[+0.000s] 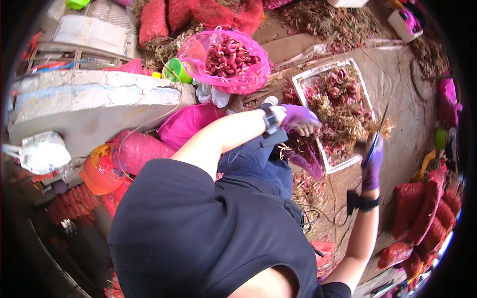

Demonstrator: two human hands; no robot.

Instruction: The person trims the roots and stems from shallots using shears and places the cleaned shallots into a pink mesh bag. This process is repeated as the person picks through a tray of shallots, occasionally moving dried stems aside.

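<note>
Two gloved hands: left hand [299, 118] fingers curled over tray [303, 79], right hand [371, 164] gripping scissors [376, 134] above dirt floor [397, 99].

Left hand [298, 118]: purple glove, wristband, arm bent across frame centre, fingers curled downward. Right hand [371, 164]: purple glove, wristband, fist closed, forearm rising from lower right.

We take the tray [298, 82] as landmark: shallots with roots [343, 107] lie in it, left hand [299, 117] at its left edge, right hand [371, 161] with scissors [376, 135] at its near right corner, bag of shallots [226, 59] left-behind it, sacks [427, 218] right-near.
</note>
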